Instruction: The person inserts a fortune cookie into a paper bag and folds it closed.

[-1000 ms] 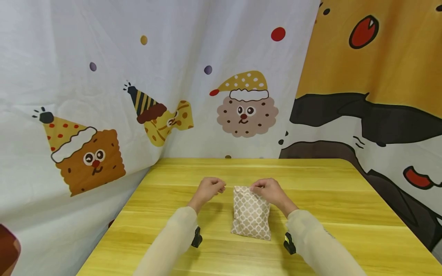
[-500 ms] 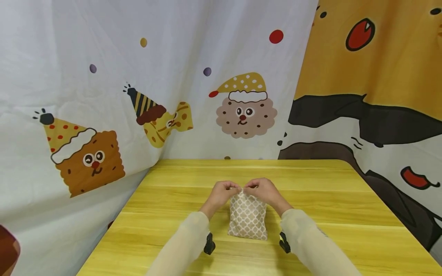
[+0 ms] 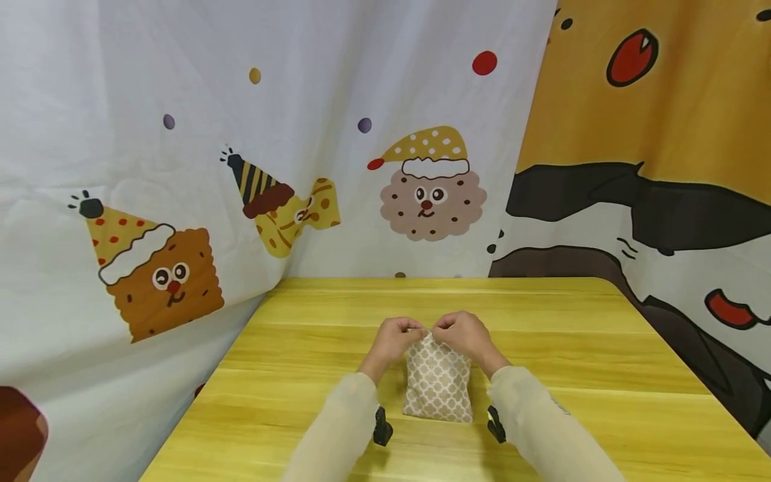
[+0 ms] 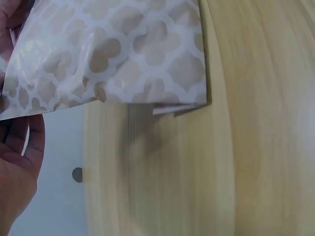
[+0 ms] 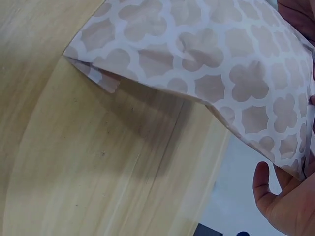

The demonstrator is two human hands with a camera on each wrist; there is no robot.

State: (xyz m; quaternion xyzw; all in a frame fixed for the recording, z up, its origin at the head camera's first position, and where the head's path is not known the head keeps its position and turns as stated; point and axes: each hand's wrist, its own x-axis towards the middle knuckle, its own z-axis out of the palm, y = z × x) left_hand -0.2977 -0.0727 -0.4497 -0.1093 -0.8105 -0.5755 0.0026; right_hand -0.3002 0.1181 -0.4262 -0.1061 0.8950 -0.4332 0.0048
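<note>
A small paper bag [image 3: 438,381] with a beige and white lattice pattern lies on the yellow wooden table [image 3: 590,348]. Both hands meet at its far top edge. My left hand [image 3: 396,335] pinches the top from the left and my right hand [image 3: 459,332] pinches it from the right, fingers curled. The top end is raised off the table while the bottom end rests on the wood. The left wrist view shows the bag [image 4: 108,54] from below with the hand's fingers [image 4: 17,167] at its edge. The right wrist view shows the bag [image 5: 211,59] and part of that hand [image 5: 288,201].
Printed cloth with cartoon biscuit figures [image 3: 430,187] hangs behind and to the left of the table. An orange and black cloth [image 3: 650,167] hangs at the right. Black wrist straps [image 3: 382,428] show on both sleeves.
My left hand moved right from the bare table to the bag's top and pinched it. The bag's top end has lifted and narrowed between both hands.
</note>
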